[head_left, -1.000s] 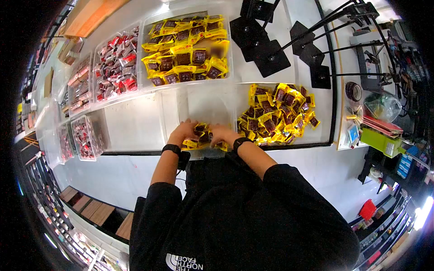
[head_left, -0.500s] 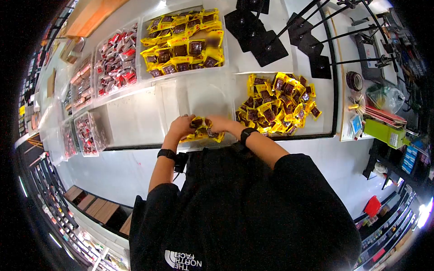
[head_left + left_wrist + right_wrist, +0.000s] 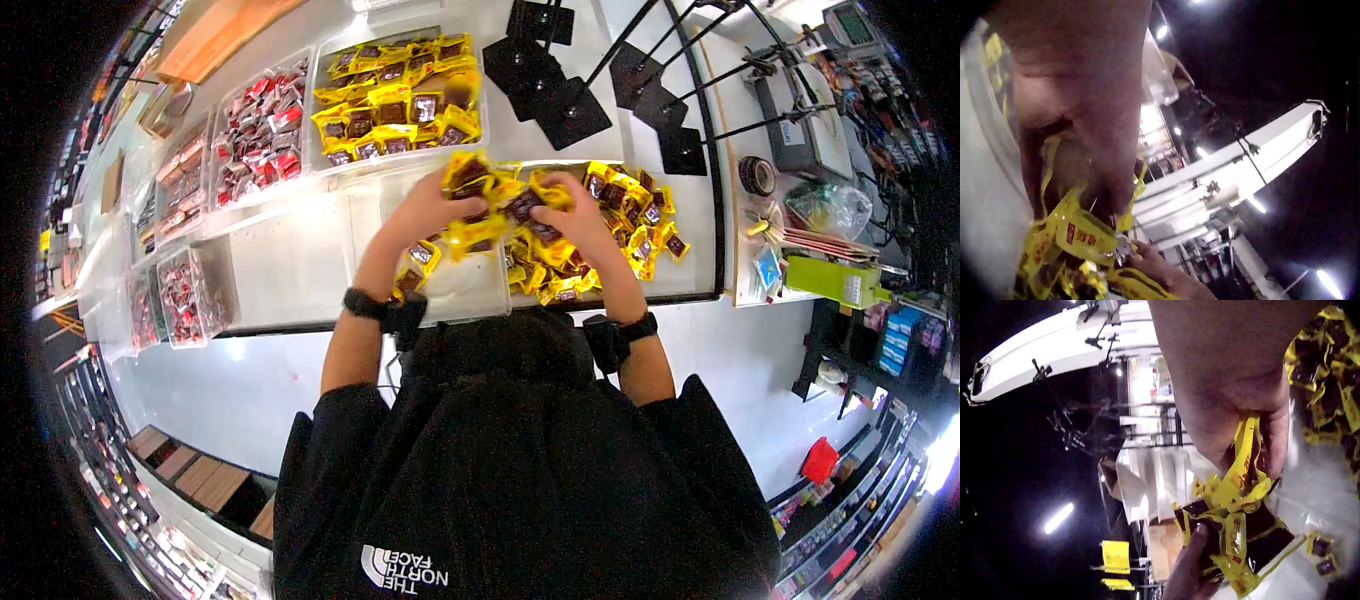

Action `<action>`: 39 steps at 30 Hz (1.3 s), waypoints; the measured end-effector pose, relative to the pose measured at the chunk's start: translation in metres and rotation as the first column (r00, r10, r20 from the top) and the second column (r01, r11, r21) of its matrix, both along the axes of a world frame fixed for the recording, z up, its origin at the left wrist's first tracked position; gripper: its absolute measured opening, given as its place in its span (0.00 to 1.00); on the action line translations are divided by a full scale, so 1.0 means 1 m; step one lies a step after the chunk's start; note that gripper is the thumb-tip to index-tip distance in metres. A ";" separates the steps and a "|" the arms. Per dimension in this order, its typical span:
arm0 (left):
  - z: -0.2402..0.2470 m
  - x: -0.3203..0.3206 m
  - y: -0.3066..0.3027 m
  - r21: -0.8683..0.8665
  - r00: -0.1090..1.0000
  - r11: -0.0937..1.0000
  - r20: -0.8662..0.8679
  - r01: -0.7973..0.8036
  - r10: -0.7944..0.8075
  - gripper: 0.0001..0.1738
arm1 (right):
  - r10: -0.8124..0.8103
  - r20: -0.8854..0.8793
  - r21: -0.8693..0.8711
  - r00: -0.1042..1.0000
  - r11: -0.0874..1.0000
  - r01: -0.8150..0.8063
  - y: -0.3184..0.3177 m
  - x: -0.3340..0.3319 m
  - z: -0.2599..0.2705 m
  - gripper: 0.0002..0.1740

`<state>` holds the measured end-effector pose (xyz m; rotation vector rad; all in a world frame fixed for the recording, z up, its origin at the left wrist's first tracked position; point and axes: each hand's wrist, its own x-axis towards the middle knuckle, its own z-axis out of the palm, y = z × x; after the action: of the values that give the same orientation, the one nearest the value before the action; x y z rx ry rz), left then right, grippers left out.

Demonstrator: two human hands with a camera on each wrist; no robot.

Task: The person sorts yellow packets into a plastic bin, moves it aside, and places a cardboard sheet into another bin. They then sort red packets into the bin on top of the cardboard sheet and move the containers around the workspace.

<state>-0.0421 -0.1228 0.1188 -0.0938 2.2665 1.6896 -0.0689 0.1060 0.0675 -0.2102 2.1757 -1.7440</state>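
Observation:
Between the two hands, several yellow-edged packets with dark contents [image 3: 522,206] are held up above a clear bin [image 3: 460,290]. The left hand [image 3: 425,211] grips some from the left, fingers curled round them; in the left wrist view yellow wrappers [image 3: 1088,237] show under its fingers. From the right, the right hand [image 3: 580,217] grips others, thumb across a dark packet; the right wrist view shows them bunched [image 3: 1238,531] at its fingers. A few packets [image 3: 424,255] lie in the bin below the left hand.
A loose pile of yellow packets [image 3: 640,215] lies right of the bin. Behind stand a tray of yellow packets in rows [image 3: 395,112] and a bin of red-and-silver packets [image 3: 262,130]. Black square plates on rods [image 3: 575,115] are at the back right.
Both hands have risen from low in the clear bin and moved forward and right, carrying yellow packets up with them. Fewer packets lie in the bin's near part.

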 end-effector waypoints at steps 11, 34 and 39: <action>-0.155 -0.012 0.129 0.012 0.988 0.989 0.036 -0.148 0.147 0.39 | -0.479 0.193 0.076 0.856 0.877 0.474 0.083 0.024 -0.059 0.34; -0.142 0.132 -0.079 -0.798 0.870 0.479 0.475 0.365 0.128 0.29 | 0.619 -0.159 0.536 0.769 0.708 -0.460 -0.169 0.016 -0.085 0.24; -0.162 0.136 -0.100 -0.781 0.836 0.422 0.541 0.461 0.088 0.29 | 0.647 -0.011 0.636 0.763 0.593 -0.494 -0.185 0.016 -0.103 0.30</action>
<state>0.0940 -0.2228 -0.0437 -0.4341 2.3132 0.0783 -0.0525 -0.0794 -0.0355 -0.8924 2.3278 -0.6364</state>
